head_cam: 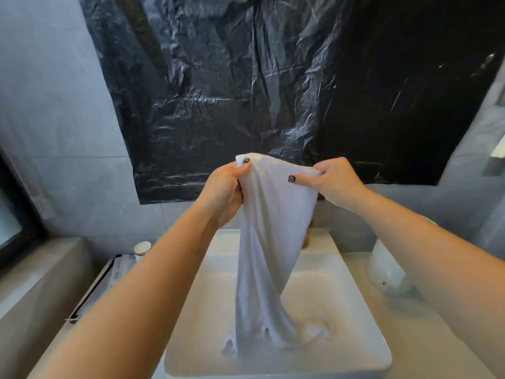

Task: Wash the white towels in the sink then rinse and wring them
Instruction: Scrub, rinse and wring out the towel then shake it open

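A white towel [273, 242] is being held up by its top edge, pinched by the left hand [224, 192] and right hand [333, 181]; its long axis is hanging straight down, its lower end being dipped into the sink [191, 324].

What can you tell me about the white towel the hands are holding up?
The white towel looks like soft, wet terry cloth. It hangs long and gathered in folds, held up by its top edge. The left hand pinches one upper corner and the right hand pinches the other. Its lower end trails down into the white rectangular sink, where it lies bunched in the water. Nothing else touches it.
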{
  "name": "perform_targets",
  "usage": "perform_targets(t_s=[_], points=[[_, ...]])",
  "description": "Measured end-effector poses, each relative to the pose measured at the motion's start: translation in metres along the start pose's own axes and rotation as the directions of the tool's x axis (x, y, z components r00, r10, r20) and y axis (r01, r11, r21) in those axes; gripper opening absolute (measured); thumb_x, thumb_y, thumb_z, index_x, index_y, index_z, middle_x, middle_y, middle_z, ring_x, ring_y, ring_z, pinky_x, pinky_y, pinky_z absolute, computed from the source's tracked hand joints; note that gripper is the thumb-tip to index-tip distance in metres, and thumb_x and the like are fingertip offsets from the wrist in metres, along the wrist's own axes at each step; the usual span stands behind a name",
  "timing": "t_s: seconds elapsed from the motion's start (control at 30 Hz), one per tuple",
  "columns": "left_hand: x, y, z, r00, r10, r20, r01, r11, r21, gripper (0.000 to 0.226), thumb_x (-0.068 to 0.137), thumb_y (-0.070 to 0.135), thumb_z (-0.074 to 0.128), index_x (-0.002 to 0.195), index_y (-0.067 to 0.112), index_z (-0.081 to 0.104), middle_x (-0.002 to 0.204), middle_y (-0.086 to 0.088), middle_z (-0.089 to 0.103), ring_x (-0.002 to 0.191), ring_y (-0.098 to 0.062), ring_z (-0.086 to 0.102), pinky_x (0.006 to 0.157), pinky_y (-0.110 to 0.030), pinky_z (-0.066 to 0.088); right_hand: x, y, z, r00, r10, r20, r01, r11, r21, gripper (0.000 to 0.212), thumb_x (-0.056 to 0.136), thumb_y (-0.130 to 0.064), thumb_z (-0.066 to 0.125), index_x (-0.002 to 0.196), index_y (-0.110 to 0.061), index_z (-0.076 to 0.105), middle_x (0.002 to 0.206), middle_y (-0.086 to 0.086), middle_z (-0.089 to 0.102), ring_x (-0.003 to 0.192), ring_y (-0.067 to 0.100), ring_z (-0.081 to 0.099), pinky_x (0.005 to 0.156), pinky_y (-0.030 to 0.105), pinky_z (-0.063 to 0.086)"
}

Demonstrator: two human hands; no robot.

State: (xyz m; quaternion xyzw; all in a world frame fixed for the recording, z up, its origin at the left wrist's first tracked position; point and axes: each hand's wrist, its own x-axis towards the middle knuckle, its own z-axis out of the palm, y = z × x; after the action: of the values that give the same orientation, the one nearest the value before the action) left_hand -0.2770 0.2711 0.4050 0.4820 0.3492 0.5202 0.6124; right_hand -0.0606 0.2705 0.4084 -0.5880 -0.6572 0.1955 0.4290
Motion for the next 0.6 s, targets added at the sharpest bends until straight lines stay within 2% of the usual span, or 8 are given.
perform_targets(t_s=[0.07,0.17,0.27,0.33,0.43,0.6], points=[[0.004,0.011,0.001,1.000,0.015,-0.016,-0.014,0.999,0.039,0.028,0.105,0.014,0.041,0.117,0.007,0.065,0.120,-0.010,0.069,0.116,-0.025,0.063,0.096,-0.041,0.052,0.011,-0.014,-0.012,0.997,-0.062,-0.048,0.058,0.996,-0.071,0.062,0.067,-0.051,0.081,0.056,0.004,0.055,0.058,0.020,0.044,0.056,0.024,0.039,0.058,0.034,0.036],[0.009,0.029,0.004,0.997,0.051,-0.056,-0.046,0.995,0.087,0.028,0.105,0.017,0.041,0.119,0.012,0.064,0.122,-0.007,0.068,0.113,-0.025,0.063,0.097,-0.046,0.051,0.022,-0.037,-0.024,0.983,-0.145,-0.111,0.130,0.982,-0.134,0.060,0.069,-0.048,0.083,0.053,0.000,0.051,0.054,0.016,0.039,0.054,0.024,0.034,0.056,0.036,0.033],[0.013,0.051,0.009,0.989,0.117,-0.090,-0.105,0.986,0.131,0.023,0.107,0.021,0.041,0.118,0.019,0.061,0.119,0.001,0.065,0.114,-0.022,0.059,0.102,-0.047,0.048,0.031,-0.065,-0.036,0.957,-0.236,-0.167,0.199,0.957,-0.213,0.056,0.071,-0.050,0.080,0.066,0.004,0.064,0.068,0.023,0.059,0.064,0.035,0.050,0.059,0.040,0.043],[0.017,0.066,0.013,0.984,0.147,-0.100,-0.130,0.979,0.158,0.024,0.107,0.024,0.039,0.120,0.024,0.059,0.118,0.004,0.063,0.114,-0.021,0.057,0.101,-0.049,0.046,0.039,-0.083,-0.043,0.931,-0.307,-0.195,0.250,0.930,-0.269,0.051,0.073,-0.049,0.079,0.067,0.000,0.067,0.069,0.019,0.062,0.068,0.032,0.057,0.060,0.037,0.045],[0.025,0.087,0.020,0.976,0.178,-0.126,-0.157,0.975,0.156,0.030,0.106,0.026,0.041,0.134,0.025,0.054,0.127,0.001,0.061,0.116,-0.025,0.057,0.104,-0.057,0.046,0.047,-0.110,-0.055,0.900,-0.371,-0.230,0.285,0.898,-0.334,0.043,0.074,-0.047,0.079,0.061,-0.010,0.063,0.060,0.006,0.056,0.058,0.015,0.048,0.055,0.022,0.036],[0.038,0.119,0.030,0.958,0.250,-0.139,-0.220,0.955,0.201,0.030,0.106,0.020,0.040,0.128,0.021,0.060,0.121,-0.001,0.066,0.112,-0.025,0.061,0.101,-0.055,0.049,0.060,-0.142,-0.073,0.859,-0.429,-0.280,0.301,0.865,-0.401,0.045,0.077,-0.045,0.077,0.055,-0.015,0.052,0.054,0.000,0.045,0.053,0.011,0.039,0.051,0.018,0.027]])
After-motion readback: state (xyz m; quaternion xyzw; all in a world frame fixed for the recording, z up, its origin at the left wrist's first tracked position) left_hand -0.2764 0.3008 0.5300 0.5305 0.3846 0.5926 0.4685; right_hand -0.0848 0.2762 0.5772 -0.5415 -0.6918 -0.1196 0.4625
